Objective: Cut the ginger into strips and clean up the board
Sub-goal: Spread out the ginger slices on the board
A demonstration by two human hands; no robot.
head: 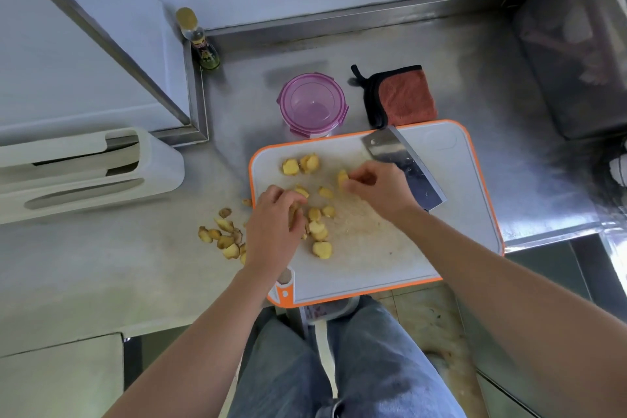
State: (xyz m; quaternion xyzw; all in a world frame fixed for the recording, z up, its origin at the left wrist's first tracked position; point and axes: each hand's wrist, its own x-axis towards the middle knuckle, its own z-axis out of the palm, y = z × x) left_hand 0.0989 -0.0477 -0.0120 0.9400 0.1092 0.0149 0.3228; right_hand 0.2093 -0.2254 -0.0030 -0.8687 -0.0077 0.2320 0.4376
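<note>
- The left hand (271,217) is curling its fingers around yellow ginger slices (320,231) near the left edge of the white, orange-rimmed plastic cutting board (451,180).
- The right hand (376,188) is pinching one ginger piece (342,177) mid-board.
- A steel cleaver (397,159) is lying flat on the board, behind the right hand.
- Brownish ginger peelings (225,236) are sitting on the steel tabletop (135,265), just left of the board.

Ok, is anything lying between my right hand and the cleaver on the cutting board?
Nothing visible lies between them. The steel cleaver rests flat on the white, orange-rimmed cutting board, just beyond the right hand, whose wrist covers part of the blade. That hand is pinching a yellow ginger slice, though.
</note>
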